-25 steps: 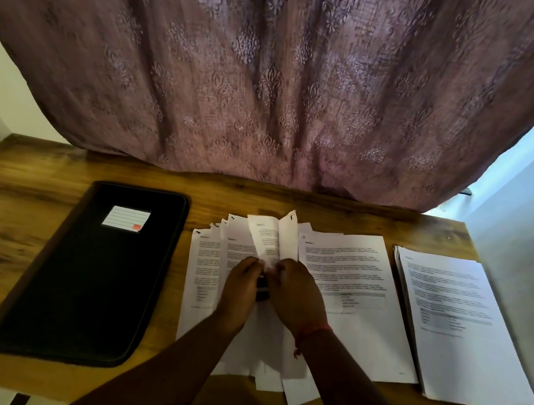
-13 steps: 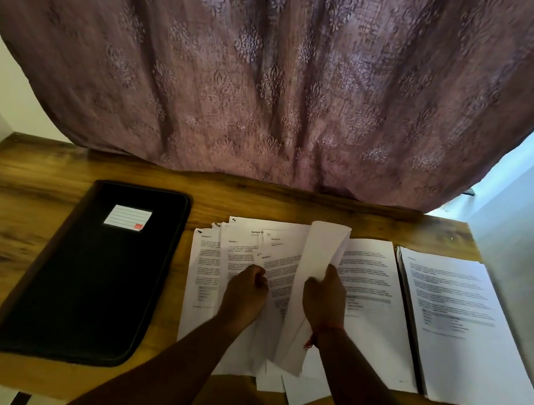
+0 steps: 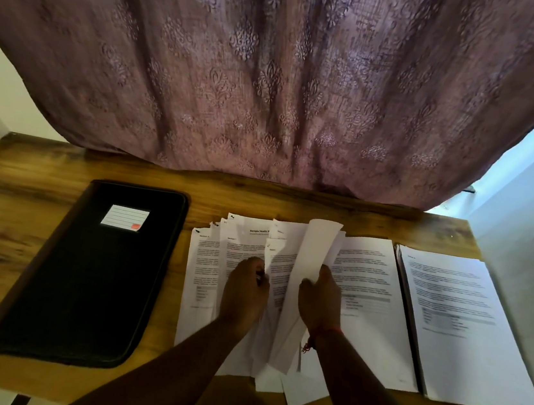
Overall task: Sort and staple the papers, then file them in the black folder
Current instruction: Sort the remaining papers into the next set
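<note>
my right hand (image 3: 320, 298): pinching a curled white sheet of printed paper (image 3: 309, 274), peeling it up off the messy fanned pile of white pages (image 3: 240, 243)
my left hand (image 3: 246, 289): fingers curled down on that pile, looks like there's something dark under them, can't tell what
doing it well imo: lift slow, keep the pile pinned so nothing slides
right of me: two neater white stacks (image 3: 466, 324) side by side
left: black zip folder with a white label (image 3: 92, 268), shut, flat on the wooden desk (image 3: 24, 192)
in the way: loose corners hanging off the near edge
behind: mauve patterned curtain (image 3: 275, 68)

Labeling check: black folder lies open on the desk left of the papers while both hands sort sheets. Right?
Not quite. The head view shows the black folder closed, label up. It does lie left of the papers, and the left hand and right hand both hold sheets.
</note>
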A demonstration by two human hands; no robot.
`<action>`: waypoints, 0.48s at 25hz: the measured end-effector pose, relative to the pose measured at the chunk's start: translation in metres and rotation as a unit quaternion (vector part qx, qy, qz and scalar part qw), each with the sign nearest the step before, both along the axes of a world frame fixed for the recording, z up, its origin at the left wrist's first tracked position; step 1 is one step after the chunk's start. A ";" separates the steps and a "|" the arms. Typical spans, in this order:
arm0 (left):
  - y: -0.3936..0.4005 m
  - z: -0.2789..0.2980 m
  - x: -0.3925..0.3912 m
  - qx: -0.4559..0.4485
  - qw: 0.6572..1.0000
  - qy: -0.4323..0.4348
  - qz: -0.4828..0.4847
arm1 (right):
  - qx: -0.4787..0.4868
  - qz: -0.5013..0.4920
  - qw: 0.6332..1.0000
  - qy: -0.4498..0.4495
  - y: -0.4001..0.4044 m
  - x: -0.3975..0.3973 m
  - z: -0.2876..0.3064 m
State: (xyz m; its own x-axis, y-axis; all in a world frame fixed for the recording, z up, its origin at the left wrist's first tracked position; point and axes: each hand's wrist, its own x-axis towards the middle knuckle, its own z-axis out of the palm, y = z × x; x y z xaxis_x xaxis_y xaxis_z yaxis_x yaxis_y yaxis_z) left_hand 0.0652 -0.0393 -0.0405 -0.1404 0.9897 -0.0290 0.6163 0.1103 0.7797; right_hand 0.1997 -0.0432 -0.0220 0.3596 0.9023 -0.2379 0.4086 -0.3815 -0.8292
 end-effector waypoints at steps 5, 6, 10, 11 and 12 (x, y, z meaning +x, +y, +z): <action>0.004 -0.014 -0.003 0.031 0.994 0.097 -0.046 | -0.009 0.007 1.000 -0.011 0.000 -0.001 -0.002; 0.005 -0.015 -0.002 0.044 0.992 0.097 -0.073 | -0.012 0.007 1.000 -0.011 0.000 0.000 -0.002; 0.005 -0.022 0.004 0.044 0.981 0.056 -0.183 | -0.012 0.000 1.000 -0.004 0.002 0.003 -0.005; 0.006 -0.024 0.005 0.035 0.980 0.067 -0.183 | -0.010 0.001 1.000 0.000 0.001 0.004 -0.005; 0.006 -0.026 0.005 0.023 0.981 0.084 -0.173 | -0.007 0.000 1.000 0.003 0.002 0.005 -0.006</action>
